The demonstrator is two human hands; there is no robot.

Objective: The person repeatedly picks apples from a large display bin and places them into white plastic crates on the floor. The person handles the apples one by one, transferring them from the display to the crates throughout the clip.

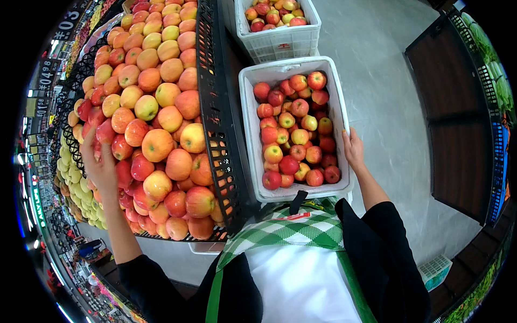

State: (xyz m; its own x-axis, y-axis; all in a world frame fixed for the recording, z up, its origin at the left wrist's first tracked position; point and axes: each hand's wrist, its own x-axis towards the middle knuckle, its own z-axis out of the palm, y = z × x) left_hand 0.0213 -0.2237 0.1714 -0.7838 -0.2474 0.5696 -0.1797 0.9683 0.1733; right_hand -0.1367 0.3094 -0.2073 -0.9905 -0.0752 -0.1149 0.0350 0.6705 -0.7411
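Observation:
My left hand [99, 169], blurred, is at the outer left side of a heaped display of red and yellow apples [159, 145]. Its fingertips meet a red apple [106, 131]; whether they grip it I cannot tell. A black slatted plastic display basket [220, 161] borders the heap. To the right, my right hand [354, 149] grips the right rim of a white crate [247, 121], thumb over the edge. Inside the crate lie loose red and yellow apples [299, 137], with the pale inner wall showing around them.
Beyond this crate stands another white plastic crate [278, 40] of apples. Grey floor [379, 80] runs along the right, up to a dark brown display stand [456, 113] with leafy vegetables [499, 84]. Pale green fruit [72, 177] and price signs [44, 74] are at the left.

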